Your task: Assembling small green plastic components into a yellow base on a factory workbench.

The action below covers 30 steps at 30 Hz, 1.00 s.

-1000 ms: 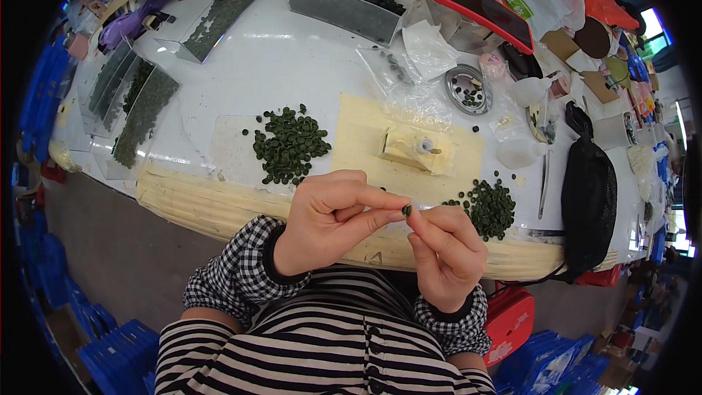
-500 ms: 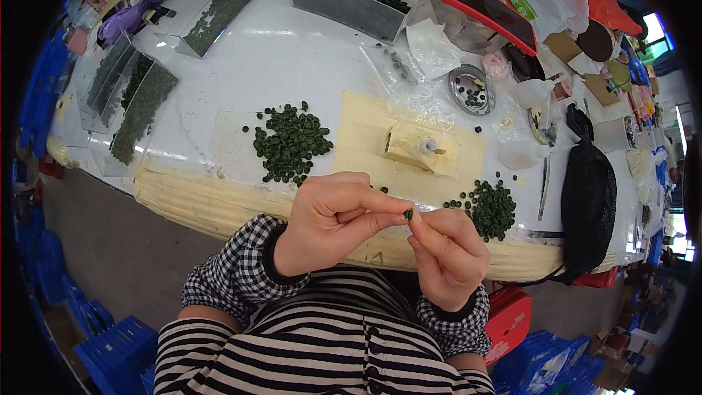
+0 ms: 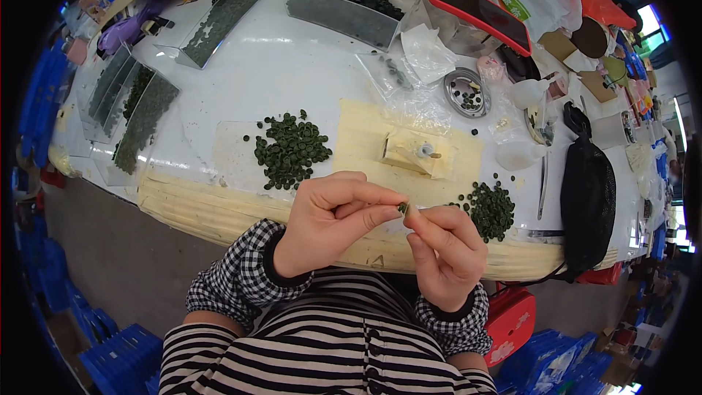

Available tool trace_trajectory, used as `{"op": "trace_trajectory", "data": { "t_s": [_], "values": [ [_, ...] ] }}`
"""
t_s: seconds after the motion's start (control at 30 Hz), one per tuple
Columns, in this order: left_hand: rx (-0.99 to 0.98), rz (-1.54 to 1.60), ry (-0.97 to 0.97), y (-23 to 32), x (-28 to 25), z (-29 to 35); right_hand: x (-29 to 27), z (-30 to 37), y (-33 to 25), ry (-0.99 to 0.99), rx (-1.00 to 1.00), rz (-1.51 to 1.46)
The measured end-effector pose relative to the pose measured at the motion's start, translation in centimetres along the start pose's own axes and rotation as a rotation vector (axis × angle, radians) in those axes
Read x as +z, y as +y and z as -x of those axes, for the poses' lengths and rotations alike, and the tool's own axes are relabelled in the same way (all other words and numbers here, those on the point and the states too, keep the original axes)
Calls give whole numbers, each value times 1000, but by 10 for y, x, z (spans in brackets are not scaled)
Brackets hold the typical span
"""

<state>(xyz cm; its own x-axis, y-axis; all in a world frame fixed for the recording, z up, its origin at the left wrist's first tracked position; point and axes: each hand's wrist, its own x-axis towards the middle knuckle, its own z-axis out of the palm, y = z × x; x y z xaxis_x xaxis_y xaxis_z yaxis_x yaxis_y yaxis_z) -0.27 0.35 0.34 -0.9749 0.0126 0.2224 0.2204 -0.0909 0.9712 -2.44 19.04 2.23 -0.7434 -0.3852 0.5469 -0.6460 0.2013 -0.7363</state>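
My left hand (image 3: 322, 216) pinches a small dark green round piece (image 3: 402, 207) between thumb and forefinger. My right hand (image 3: 450, 252) meets it there, thumb and forefinger closed at the other side of the piece; the fingertips hide much of it. Beyond my left hand lies a heap of green button-like discs (image 3: 287, 150). A second heap of discs (image 3: 488, 211) sits to the right, just past my right hand. Between the heaps a cream-taped block (image 3: 409, 153) with a small peg on top rests on a cream sheet (image 3: 355, 153).
Clear angled trays (image 3: 344, 20) of dark discs stand at the back and left. A red-cased phone (image 3: 479, 14), a round tin (image 3: 466, 93), tweezers (image 3: 542, 189) and a black mesh pouch (image 3: 589, 190) lie to the right. Cream padding (image 3: 197, 205) runs along the table's front edge.
Both hands have shifted slightly left, and the piece has turned a little between the fingertips. The heaps look unchanged.
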Motion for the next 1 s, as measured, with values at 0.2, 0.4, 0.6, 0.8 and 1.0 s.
{"op": "trace_trajectory", "data": {
  "t_s": [0.2, 0.4, 0.6, 0.8, 1.0],
  "values": [
    [-399, 753, -46, -2, -2, 1, -12, -27, 5, 152, 45, 306],
    [-419, 864, -69, -7, -2, 1, -13, -51, 17, 75, 25, 461],
    [-422, 899, -87, -8, -3, 2, -12, -48, 10, 214, -14, 428],
    [-447, 922, -128, -6, -2, 1, -9, -35, -5, 247, 0, -80],
    [-478, 896, -110, -5, -2, 1, 2, -35, -5, 113, 75, -251]
  ]
}}
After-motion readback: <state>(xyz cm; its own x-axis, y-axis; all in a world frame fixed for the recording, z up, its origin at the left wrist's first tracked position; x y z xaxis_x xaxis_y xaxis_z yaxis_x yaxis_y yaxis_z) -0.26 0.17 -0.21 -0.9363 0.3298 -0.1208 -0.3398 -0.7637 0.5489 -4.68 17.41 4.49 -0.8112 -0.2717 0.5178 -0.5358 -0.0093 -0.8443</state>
